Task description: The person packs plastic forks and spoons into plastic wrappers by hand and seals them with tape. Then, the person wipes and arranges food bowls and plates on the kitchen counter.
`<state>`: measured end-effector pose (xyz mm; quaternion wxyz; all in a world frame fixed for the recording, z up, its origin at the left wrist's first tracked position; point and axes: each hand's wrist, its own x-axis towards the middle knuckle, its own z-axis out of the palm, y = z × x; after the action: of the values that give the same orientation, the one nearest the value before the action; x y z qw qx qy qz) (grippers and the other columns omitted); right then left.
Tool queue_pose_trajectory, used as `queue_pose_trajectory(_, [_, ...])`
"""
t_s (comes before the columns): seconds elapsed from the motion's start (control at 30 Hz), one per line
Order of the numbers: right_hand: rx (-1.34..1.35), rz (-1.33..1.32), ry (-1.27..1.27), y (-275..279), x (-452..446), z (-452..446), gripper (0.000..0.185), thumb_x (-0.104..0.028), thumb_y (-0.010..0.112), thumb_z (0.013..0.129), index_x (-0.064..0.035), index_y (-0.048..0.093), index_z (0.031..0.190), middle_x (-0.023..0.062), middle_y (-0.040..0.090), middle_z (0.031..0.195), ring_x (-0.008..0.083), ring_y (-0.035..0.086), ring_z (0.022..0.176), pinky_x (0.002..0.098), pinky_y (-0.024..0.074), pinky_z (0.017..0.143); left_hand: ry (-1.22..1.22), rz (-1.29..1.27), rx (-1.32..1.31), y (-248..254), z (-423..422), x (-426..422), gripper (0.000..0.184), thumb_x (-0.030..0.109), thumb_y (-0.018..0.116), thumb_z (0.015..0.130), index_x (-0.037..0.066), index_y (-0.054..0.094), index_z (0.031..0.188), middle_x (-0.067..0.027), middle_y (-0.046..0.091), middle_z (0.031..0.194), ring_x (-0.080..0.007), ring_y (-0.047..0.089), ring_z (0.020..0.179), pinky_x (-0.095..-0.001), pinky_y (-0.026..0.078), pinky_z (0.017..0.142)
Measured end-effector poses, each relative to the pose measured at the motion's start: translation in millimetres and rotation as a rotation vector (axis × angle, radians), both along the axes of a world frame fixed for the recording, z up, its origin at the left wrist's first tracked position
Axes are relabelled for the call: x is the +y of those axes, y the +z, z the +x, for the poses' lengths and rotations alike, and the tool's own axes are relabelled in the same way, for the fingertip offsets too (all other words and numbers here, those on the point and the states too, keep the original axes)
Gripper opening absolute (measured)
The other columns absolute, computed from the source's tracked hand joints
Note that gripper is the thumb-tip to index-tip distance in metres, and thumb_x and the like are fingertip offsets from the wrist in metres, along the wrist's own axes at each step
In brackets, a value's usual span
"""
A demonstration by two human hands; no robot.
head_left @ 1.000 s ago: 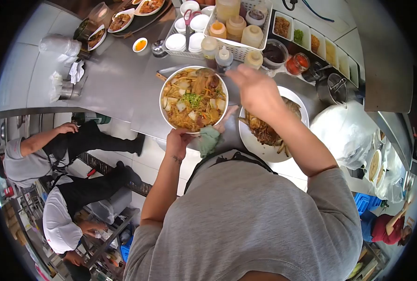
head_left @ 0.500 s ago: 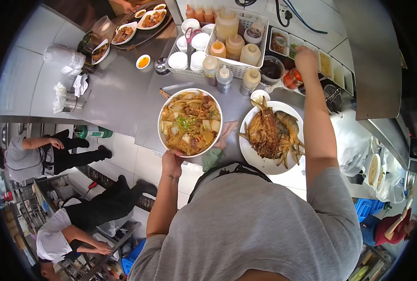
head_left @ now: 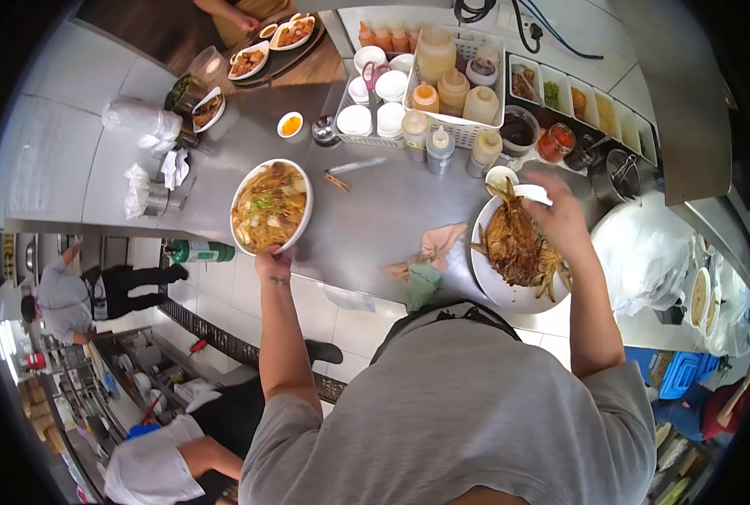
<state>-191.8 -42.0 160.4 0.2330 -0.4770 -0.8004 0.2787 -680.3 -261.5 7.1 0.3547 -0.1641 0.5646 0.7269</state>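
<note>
My left hand grips the near rim of a white bowl, which is tilted and filled with noodles, vegetable pieces and a green garnish. The bowl is over the left part of the steel counter. My right hand is blurred by motion, its fingers apart and nothing visible in them. It is above the right side of a white plate bearing fried whole fish. Whether the hand touches the fish or the plate, I cannot tell. A small white cup stands just behind the plate.
Behind are a basket of sauce bottles, stacked white cups and a rack of topping trays. Cloths lie at the counter's front edge. A small orange-filled dish sits at the back. Co-workers stand at left.
The noodle bowl has moved left with my left hand and tilted. My right hand has come back from the topping trays to above the fish plate. The camera view has shifted.
</note>
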Motion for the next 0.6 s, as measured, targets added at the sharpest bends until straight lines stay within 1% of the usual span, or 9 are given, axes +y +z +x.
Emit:
queue_pose_trajectory(0.07, [0.002, -0.143, -0.036, 6, -24, -1, 0.039, -0.013, 0.066, 0.079, -0.0039, 0.057, 0.116, 0.0188, 0.057, 0.118, 0.0342, 0.053, 0.111, 0.0386, 0.0403, 0.096, 0.049, -0.065, -0.034, -4, -28, 15, 0.033, 0.005, 0.044, 0.075, 0.002, 0.049, 0.107, -0.0168, 0.062, 0.096, -0.0294, 0.064, 0.07, -0.0376, 0.048, 0.052])
queue_pose_trajectory(0.13, [0.016, -0.129, -0.033, -3, -40, -2, 0.038, -0.013, 0.066, 0.079, -0.0035, 0.057, 0.115, 0.0192, 0.057, 0.118, 0.0352, 0.053, 0.11, 0.0385, 0.0406, 0.096, 0.008, -0.146, -0.054, -17, -61, 21, 0.033, 0.008, 0.045, 0.077, 0.005, 0.048, 0.109, -0.016, 0.062, 0.095, -0.0293, 0.065, 0.071, -0.0351, 0.044, 0.052])
queue_pose_trajectory(0.27, [0.029, -0.115, -0.019, -6, -72, -17, 0.038, -0.01, 0.065, 0.079, -0.0025, 0.057, 0.115, 0.0194, 0.057, 0.114, 0.0351, 0.053, 0.11, 0.038, 0.0404, 0.095, -0.199, -0.074, 0.001, -17, -90, 46, 0.034, 0.017, 0.043, 0.085, 0.007, 0.045, 0.118, -0.0121, 0.062, 0.105, -0.0272, 0.065, 0.092, -0.0407, 0.046, 0.072])
queue_pose_trajectory(0.37, [0.108, -0.209, 0.015, -5, -88, -28, 0.036, -0.01, 0.065, 0.08, -0.0012, 0.057, 0.114, 0.0187, 0.058, 0.111, 0.0341, 0.054, 0.106, 0.0373, 0.0417, 0.093, -0.33, 0.009, 0.07, 7, -74, 63, 0.034, 0.02, 0.046, 0.088, 0.006, 0.047, 0.119, -0.0094, 0.062, 0.109, -0.0221, 0.06, 0.103, -0.0377, 0.044, 0.084])
queue_pose_trajectory(0.43, [0.131, -0.28, -0.015, 2, -100, -36, 0.036, -0.01, 0.064, 0.08, -0.0009, 0.058, 0.114, 0.0179, 0.058, 0.11, 0.0328, 0.056, 0.104, 0.0367, 0.0434, 0.09, -0.433, -0.036, 0.557, 47, 8, 72, 0.034, 0.024, 0.05, 0.089, 0.005, 0.052, 0.118, -0.0073, 0.061, 0.112, -0.0184, 0.057, 0.105, -0.0341, 0.041, 0.09])
queue_pose_trajectory(0.47, [0.142, -0.314, -0.038, 3, -106, -36, 0.035, -0.01, 0.064, 0.08, -0.0008, 0.058, 0.114, 0.0175, 0.059, 0.109, 0.0322, 0.057, 0.102, 0.0364, 0.0443, 0.089, -0.522, 0.034, 0.819, 45, 51, 73, 0.035, 0.028, 0.054, 0.089, 0.004, 0.056, 0.115, -0.007, 0.061, 0.11, -0.0171, 0.056, 0.103, -0.0349, 0.041, 0.089])
queue_pose_trajectory(0.5, [0.153, -0.28, -0.008, -3, -109, -34, 0.036, -0.011, 0.064, 0.081, -0.0016, 0.058, 0.115, 0.0165, 0.059, 0.108, 0.0306, 0.059, 0.099, 0.0356, 0.0462, 0.085, -0.754, 0.086, 0.928, 46, 93, 69, 0.039, 0.031, 0.06, 0.086, 0.003, 0.057, 0.113, -0.0093, 0.06, 0.109, -0.0219, 0.057, 0.1, -0.0368, 0.041, 0.091])
queue_pose_trajectory(0.57, [0.176, -0.357, -0.037, 0, -118, -34, 0.036, -0.01, 0.064, 0.081, -0.0019, 0.058, 0.115, 0.0166, 0.06, 0.107, 0.0306, 0.059, 0.098, 0.0351, 0.0463, 0.085, -1.178, 0.257, 1.746, 14, 168, 59, 0.058, 0.043, 0.063, 0.081, 0.005, 0.052, 0.124, -0.0184, 0.045, 0.134, -0.0331, 0.041, 0.125, -0.0511, 0.031, 0.102])
queue_pose_trajectory(0.6, [0.192, -0.392, -0.047, 2, -122, -34, 0.036, -0.01, 0.064, 0.081, -0.0021, 0.058, 0.116, 0.0167, 0.06, 0.107, 0.0307, 0.059, 0.098, 0.0349, 0.0463, 0.085, -1.454, 0.183, 1.8, 23, 206, 48, 0.061, 0.042, 0.061, 0.082, 0.006, 0.046, 0.13, -0.0162, 0.037, 0.141, -0.0314, 0.033, 0.131, -0.0543, 0.025, 0.105])
